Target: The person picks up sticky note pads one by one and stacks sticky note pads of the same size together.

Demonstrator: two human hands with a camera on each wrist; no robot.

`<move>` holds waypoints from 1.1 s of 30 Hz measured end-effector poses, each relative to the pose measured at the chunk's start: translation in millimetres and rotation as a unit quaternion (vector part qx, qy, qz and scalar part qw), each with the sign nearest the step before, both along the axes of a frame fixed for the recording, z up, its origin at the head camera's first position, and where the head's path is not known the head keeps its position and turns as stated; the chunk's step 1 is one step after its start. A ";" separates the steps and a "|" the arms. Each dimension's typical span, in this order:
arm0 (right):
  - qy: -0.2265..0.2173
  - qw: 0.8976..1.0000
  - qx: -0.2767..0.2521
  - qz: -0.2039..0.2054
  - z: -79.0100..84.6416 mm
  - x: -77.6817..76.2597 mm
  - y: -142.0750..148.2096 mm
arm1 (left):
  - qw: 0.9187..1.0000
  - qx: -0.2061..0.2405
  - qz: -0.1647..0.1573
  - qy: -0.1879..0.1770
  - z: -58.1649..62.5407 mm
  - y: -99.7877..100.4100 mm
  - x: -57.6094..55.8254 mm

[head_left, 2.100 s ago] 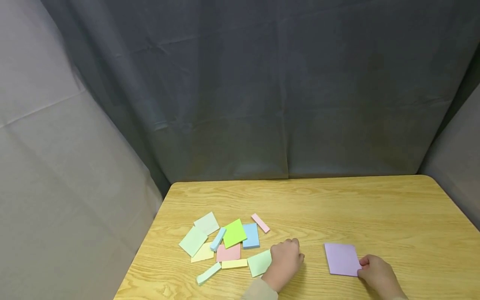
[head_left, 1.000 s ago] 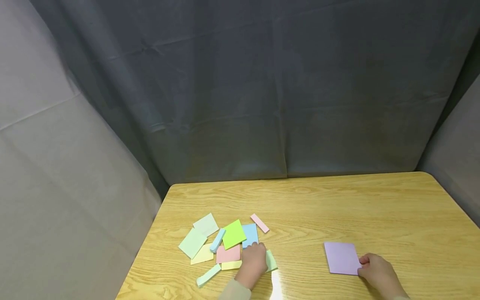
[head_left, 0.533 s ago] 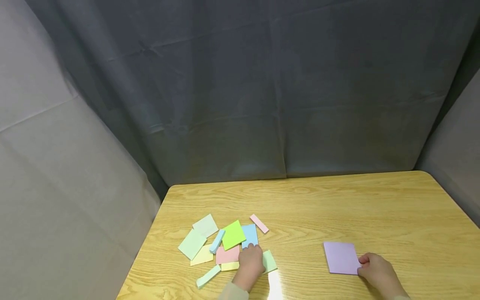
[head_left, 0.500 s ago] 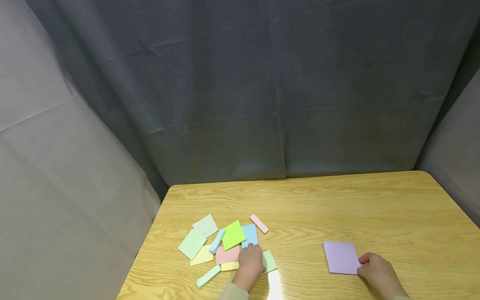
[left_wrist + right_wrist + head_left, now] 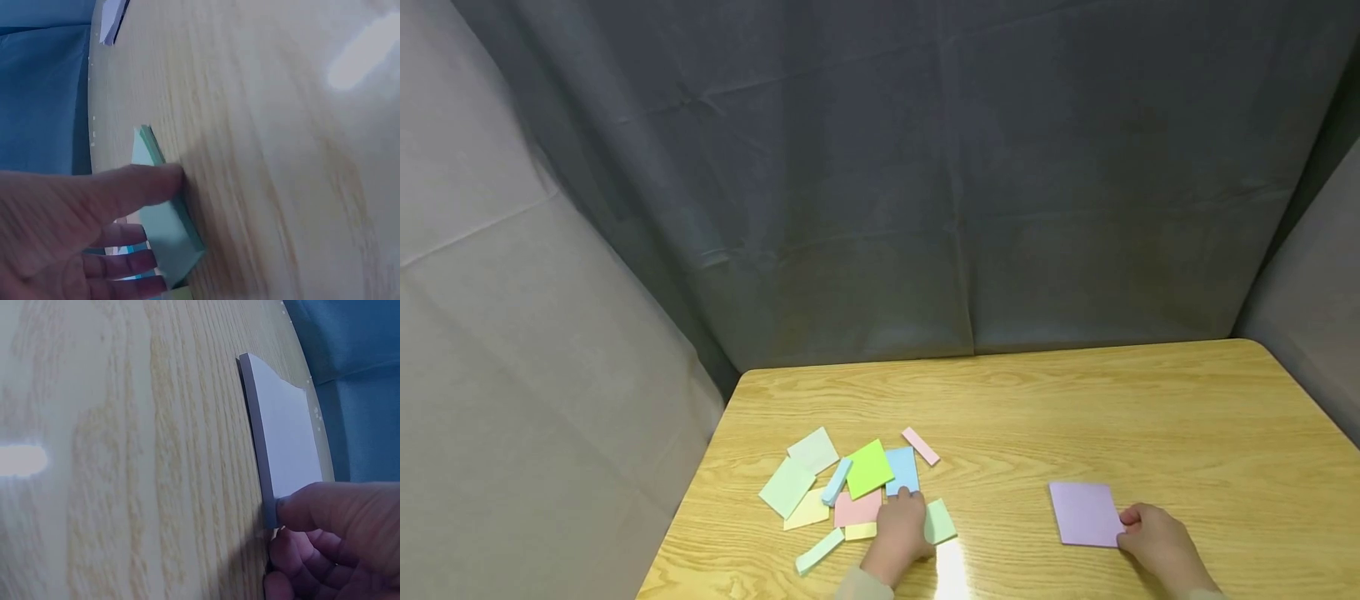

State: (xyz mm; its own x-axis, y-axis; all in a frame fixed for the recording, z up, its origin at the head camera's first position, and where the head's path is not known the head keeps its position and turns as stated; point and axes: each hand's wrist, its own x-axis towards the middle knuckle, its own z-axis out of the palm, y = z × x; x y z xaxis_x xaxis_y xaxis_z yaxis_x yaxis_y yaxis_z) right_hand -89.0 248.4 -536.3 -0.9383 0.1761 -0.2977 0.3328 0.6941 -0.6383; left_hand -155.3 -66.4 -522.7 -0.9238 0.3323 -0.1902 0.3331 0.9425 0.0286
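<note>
In the head view my left hand (image 5: 901,527) lies over the left part of a light green sticky note pad (image 5: 940,522), whose right part shows beside it. The left wrist view has my straight thumb (image 5: 140,187) crossing the green pad (image 5: 165,228) at its near edge, while the other fingers (image 5: 119,265) reach toward its opposite side, spread from the thumb. To the right, my right hand (image 5: 1159,542) pinches the corner of a purple sticky note pad (image 5: 1084,514) lying on the table. In the right wrist view the thumb presses the corner of this pad (image 5: 284,434), with the fingers curled below.
Left of my left hand lie a pink pad (image 5: 856,508), a blue pad (image 5: 902,470), a bright green pad (image 5: 869,469), pale pads (image 5: 787,486) and narrow strip pads (image 5: 820,550). A wooden table (image 5: 1037,417) bears them all; a dark curtain (image 5: 850,208) hangs behind.
My left hand has shifted left from the green pad's right end onto its left part. Its thumb now shows out to the side. The right hand stays on the purple pad.
</note>
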 end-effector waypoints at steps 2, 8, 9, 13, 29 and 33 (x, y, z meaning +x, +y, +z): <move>0.005 1.000 0.003 0.003 -0.1 0.5 0.2 | 1.000 -0.009 -0.005 0.015 -3.0 0.9 1.0; 0.015 1.000 0.006 0.006 -0.9 1.2 -0.6 | 1.000 0.006 0.026 0.007 -3.9 6.9 5.0; 0.014 1.000 0.005 0.005 -1.0 1.1 -0.8 | 0.999 0.009 0.035 0.005 -3.7 8.4 6.2; 0.012 1.000 0.001 0.001 -1.8 0.3 -0.6 | 0.998 0.008 0.063 0.010 -3.0 15.8 11.9; -0.004 1.000 0.002 -0.003 -1.6 -2.1 0.1 | 0.988 -0.077 0.111 0.072 -9.7 39.4 25.4; -0.007 1.000 0.003 -0.005 -2.0 -1.9 -0.1 | 0.989 -0.049 0.117 0.074 -9.8 39.0 26.8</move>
